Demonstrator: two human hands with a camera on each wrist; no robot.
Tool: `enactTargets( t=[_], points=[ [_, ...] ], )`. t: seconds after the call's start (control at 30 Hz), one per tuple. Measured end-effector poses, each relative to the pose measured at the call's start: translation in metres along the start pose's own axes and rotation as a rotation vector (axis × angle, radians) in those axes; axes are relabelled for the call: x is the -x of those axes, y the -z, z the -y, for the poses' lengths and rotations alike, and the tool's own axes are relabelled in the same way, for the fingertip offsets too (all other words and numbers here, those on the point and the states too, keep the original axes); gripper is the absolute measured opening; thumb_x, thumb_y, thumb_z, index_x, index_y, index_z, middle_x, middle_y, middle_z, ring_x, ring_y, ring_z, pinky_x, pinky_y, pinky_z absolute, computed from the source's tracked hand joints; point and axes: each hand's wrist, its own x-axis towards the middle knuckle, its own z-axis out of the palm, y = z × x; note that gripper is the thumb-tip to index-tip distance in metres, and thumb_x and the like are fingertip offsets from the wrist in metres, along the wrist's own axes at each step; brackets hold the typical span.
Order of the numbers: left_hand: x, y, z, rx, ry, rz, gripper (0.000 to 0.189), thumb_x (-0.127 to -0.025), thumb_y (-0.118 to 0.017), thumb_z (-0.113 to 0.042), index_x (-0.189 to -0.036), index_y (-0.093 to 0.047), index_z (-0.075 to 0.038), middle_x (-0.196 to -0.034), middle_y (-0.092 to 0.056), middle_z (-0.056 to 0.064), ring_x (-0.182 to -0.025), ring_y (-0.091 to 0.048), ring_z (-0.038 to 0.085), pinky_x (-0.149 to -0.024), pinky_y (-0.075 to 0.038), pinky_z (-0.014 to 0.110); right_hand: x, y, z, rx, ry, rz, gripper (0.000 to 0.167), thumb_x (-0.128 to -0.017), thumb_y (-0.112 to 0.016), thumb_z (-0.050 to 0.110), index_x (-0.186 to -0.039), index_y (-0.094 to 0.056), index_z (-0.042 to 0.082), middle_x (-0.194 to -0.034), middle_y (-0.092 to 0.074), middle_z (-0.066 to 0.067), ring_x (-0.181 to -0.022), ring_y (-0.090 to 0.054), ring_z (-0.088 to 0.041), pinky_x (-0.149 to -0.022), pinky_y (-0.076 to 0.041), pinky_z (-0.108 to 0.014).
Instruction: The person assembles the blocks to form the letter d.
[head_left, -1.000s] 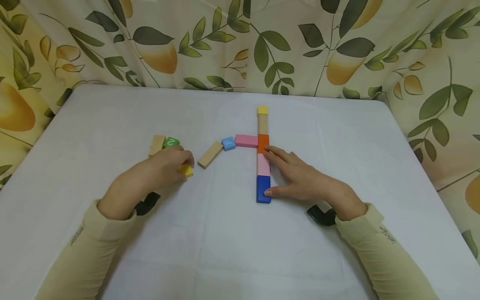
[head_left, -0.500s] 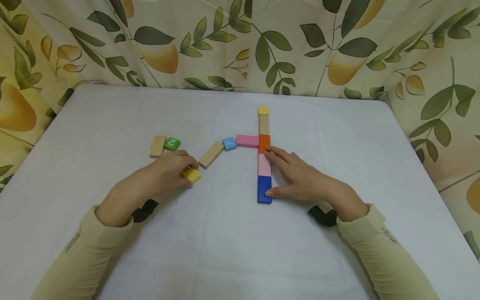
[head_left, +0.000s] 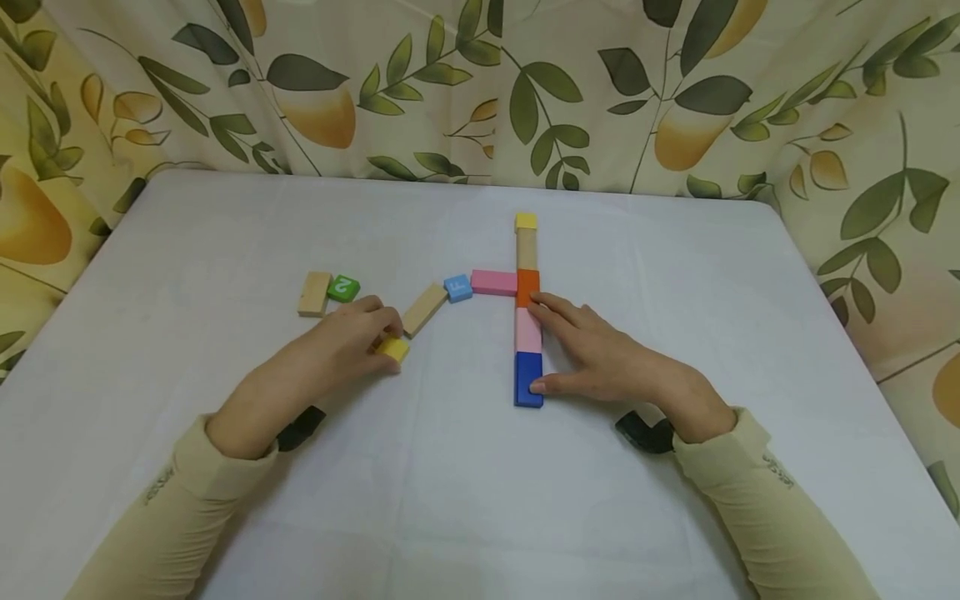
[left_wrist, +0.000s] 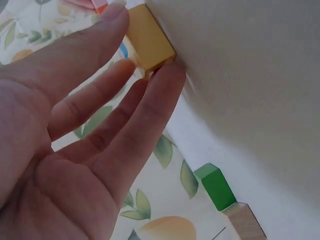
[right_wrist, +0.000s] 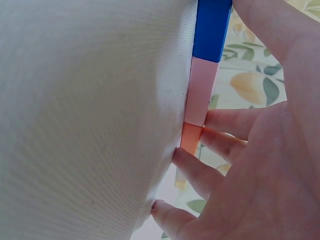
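Observation:
My left hand (head_left: 337, 343) pinches a small yellow block (head_left: 394, 348) at the near end of a slanted plain wooden block (head_left: 424, 310). In the left wrist view the yellow block (left_wrist: 150, 37) sits between thumb and fingertips. My right hand (head_left: 600, 354) rests along a straight row of blocks, its fingers extended. Its fingertips touch the orange block (head_left: 528, 283) and its thumb lies on the dark blue block (head_left: 528, 371). Between those two is a light pink block (head_left: 528, 330). Whether the yellow block touches the slanted one is unclear.
Farther up the row lie a plain block (head_left: 527, 248) and a yellow end block (head_left: 526, 221). A darker pink block (head_left: 493, 282) and a light blue letter block (head_left: 457, 288) branch left. Left of these are a green block (head_left: 343, 288) and another plain block (head_left: 314, 293) on the white tabletop (head_left: 465, 492).
My left hand has carried the yellow block right and slightly nearer, away from the green block, up to the slanted plain block. The right hand stays in place.

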Motion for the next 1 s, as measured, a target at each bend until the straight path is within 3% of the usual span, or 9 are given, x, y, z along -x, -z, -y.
enactTargets(
  t=[0.47, 1.0],
  points=[
    [-0.001, -0.005, -0.009, -0.044, 0.042, -0.031, 0.034, -0.079, -0.083, -0.015, -0.104, -0.067, 0.0, -0.101, -0.063, 0.014, -0.085, -0.058, 0.021, -0.076, -0.056, 0.034, 0.0, 0.0, -0.001, 0.005, 0.008, -0.005, 0.101, -0.084, -0.074, 0.053, -0.159, -0.018, 0.016, -0.167, -0.009, -0.005, -0.152, -0.016, -0.035, -0.122, -0.01, -0.061],
    [-0.002, -0.009, -0.012, -0.065, 0.02, -0.084, 0.028, -0.08, -0.082, -0.015, -0.097, -0.063, -0.001, -0.089, -0.057, 0.01, -0.076, -0.052, 0.018, -0.066, -0.048, 0.028, 0.0, 0.0, -0.001, 0.007, 0.009, -0.005, 0.101, -0.084, -0.074, 0.053, -0.159, -0.018, 0.016, -0.167, -0.01, -0.006, -0.152, -0.016, -0.035, -0.122, -0.01, -0.061]
  ],
)
